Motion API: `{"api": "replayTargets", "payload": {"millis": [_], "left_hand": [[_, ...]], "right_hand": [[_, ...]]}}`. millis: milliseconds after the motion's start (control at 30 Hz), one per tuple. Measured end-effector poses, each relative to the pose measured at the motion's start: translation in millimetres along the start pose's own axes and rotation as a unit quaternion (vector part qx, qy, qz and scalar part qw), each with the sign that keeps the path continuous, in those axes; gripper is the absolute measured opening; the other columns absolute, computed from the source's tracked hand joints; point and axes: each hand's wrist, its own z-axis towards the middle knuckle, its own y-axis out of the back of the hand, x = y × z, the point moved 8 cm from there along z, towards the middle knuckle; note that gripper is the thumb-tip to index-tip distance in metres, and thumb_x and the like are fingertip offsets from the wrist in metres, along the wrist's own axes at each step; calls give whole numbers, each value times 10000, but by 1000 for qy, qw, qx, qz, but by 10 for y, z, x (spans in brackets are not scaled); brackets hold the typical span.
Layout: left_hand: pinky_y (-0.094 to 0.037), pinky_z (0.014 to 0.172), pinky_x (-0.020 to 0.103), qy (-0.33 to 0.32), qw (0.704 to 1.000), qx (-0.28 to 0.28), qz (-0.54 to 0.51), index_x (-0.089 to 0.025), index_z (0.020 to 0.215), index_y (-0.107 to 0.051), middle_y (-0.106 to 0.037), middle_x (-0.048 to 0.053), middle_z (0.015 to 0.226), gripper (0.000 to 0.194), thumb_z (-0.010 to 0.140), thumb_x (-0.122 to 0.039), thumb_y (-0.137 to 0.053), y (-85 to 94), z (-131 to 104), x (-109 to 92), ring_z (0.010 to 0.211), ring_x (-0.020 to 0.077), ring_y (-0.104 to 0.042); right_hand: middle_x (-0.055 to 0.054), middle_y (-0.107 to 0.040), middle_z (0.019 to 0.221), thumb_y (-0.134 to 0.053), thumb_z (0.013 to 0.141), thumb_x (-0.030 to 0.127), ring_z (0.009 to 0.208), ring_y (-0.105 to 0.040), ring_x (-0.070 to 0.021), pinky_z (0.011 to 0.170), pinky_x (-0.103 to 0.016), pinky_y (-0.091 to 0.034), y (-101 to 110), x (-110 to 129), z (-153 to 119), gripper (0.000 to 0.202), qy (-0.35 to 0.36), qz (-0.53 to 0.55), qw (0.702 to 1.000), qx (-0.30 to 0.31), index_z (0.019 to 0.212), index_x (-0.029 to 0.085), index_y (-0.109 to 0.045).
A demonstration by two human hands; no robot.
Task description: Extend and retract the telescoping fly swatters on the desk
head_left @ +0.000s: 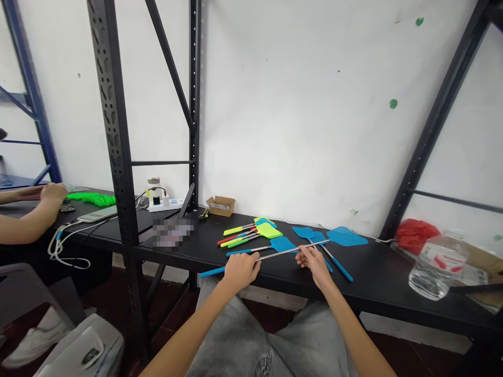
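My left hand (241, 270) grips the blue swatter (348, 236) toward its handle end, my right hand (314, 263) pinching its shaft, over the near tabletop (377, 269). I judge it drawn long; the far swatters (269, 230) look shorter, probably left to do.

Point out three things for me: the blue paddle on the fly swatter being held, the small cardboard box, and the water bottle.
Blue paddle (347, 236): head view, middle of its flat face.
Cardboard box (220, 208): head view, front side.
Water bottle (430, 276): head view, clear body.
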Motion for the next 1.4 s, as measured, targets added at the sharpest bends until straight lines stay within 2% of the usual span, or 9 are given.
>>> {"api": "replayTargets", "payload": {"millis": [1400], "left_hand": [[-456,709,332,4,1000,1,1,-234,1055,-650,-730,95,859,333,1016,-415,-374,4,-5,-3,804,285,-706]], "right_hand": [[-62,-690,673,-763,684,705,574,-595,-155,516,-258,-429,-2,15,-10,537,-3,8,1000,-9,754,179,-681]]}}
